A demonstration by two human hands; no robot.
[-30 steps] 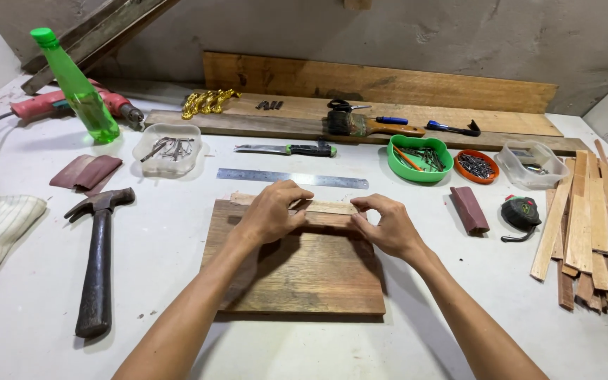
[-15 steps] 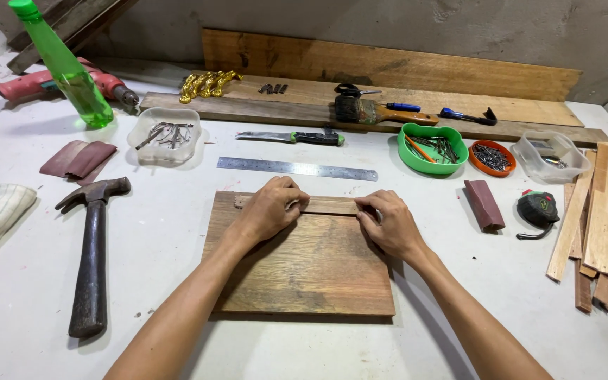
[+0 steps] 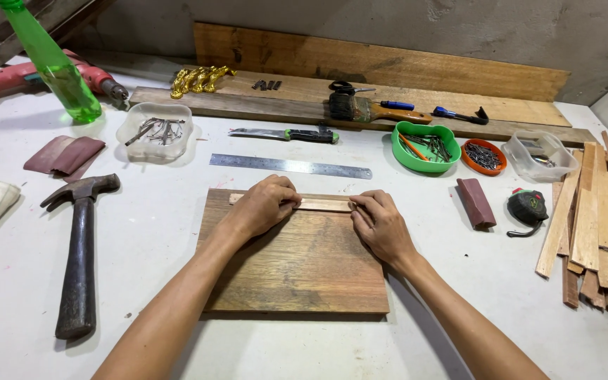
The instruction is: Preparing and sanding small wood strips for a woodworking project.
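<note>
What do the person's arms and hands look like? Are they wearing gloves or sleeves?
No gloves and no sleeves show. The left hand and right hand are bare, and both forearms are bare right down to the picture's bottom edge. No rings, watch or bracelets can be seen. The fingernails look short and plain.

Bright, even light is falling from above across the white table (image 3: 149,232), giving soft, short shadows. The hammer (image 3: 79,257) is casting a faint shadow to its right, and the wooden board (image 3: 297,264) is throwing a thin dark line along its near edge. The forearms are shading the board lightly. A mild sheen is showing on the steel ruler (image 3: 290,166) and the green bottle (image 3: 54,63). Focus is staying sharp throughout, while the far corners are bending slightly from wide-angle distortion.
</note>
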